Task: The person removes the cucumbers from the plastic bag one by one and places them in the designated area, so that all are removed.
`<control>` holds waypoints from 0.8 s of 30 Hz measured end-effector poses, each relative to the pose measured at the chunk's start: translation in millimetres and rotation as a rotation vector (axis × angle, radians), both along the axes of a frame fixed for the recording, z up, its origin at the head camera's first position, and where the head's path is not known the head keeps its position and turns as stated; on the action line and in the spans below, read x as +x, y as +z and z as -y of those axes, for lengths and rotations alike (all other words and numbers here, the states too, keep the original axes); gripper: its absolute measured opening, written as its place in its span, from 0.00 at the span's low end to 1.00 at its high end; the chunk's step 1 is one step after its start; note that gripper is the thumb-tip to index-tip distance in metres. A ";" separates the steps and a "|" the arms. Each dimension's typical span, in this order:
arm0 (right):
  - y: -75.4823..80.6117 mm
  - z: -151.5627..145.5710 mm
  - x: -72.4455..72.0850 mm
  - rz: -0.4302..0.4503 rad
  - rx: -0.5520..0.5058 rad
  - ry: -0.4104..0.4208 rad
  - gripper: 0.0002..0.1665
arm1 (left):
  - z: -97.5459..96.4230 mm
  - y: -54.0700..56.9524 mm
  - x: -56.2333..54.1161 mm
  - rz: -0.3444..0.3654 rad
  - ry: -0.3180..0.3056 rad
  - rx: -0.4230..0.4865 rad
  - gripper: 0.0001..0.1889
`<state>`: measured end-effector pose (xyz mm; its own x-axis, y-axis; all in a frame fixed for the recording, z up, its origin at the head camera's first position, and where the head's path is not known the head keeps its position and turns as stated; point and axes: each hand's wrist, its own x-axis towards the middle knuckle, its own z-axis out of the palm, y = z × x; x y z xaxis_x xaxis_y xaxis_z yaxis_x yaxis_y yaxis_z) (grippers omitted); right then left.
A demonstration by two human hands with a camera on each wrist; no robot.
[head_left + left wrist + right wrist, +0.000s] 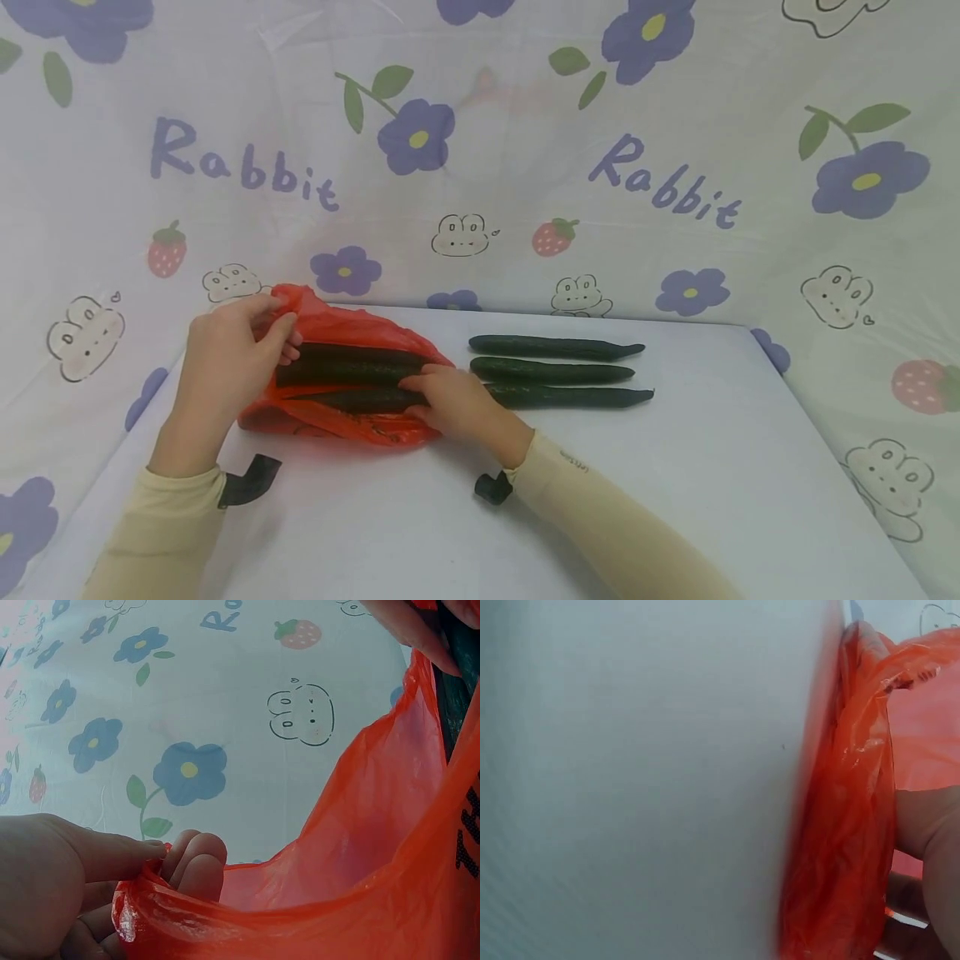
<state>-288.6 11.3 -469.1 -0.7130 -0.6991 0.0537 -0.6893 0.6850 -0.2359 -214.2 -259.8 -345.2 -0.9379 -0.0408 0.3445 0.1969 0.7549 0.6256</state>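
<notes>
A thin red plastic bag (352, 321) lies spread at the left of the table. Inside its open mouth are two long dark green cucumbers (352, 365), one behind the other. My left hand (236, 346) pinches the bag's rim between thumb and fingers at its left end; in the left wrist view the gathered red film (142, 900) shows at the fingertips. At the bag's right side, my right hand (465, 404) has finger and thumb on either side of the nearer cucumber (367, 400). In the right wrist view, the hand (937, 862) is partly behind red film.
Three more cucumbers (555, 346) lie side by side on the white table (675, 500), right of the bag. Behind the table hangs a cloth (510, 167) printed with flowers, strawberries and rabbits. A black wrist mount (251, 482) sticks out beside the left cuff.
</notes>
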 end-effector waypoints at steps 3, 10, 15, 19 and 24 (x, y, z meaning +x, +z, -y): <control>1.5 3.3 2.8 -0.068 0.044 0.026 0.21 | -1.4 0.2 0.5 0.004 0.003 -0.007 0.15; 6.5 13.6 9.2 -0.225 0.173 0.066 0.12 | -2.9 -0.3 4.5 0.071 0.012 -0.018 0.20; 9.3 14.8 11.0 -0.276 0.206 0.081 0.13 | 1.7 2.2 7.9 0.059 0.015 -0.030 0.14; 7.6 11.1 9.9 -0.277 0.202 0.067 0.17 | 3.4 6.5 8.0 0.016 0.005 -0.043 0.09; 6.5 6.3 7.2 -0.257 0.136 0.050 0.20 | 0.2 11.3 6.8 0.023 0.015 -0.049 0.10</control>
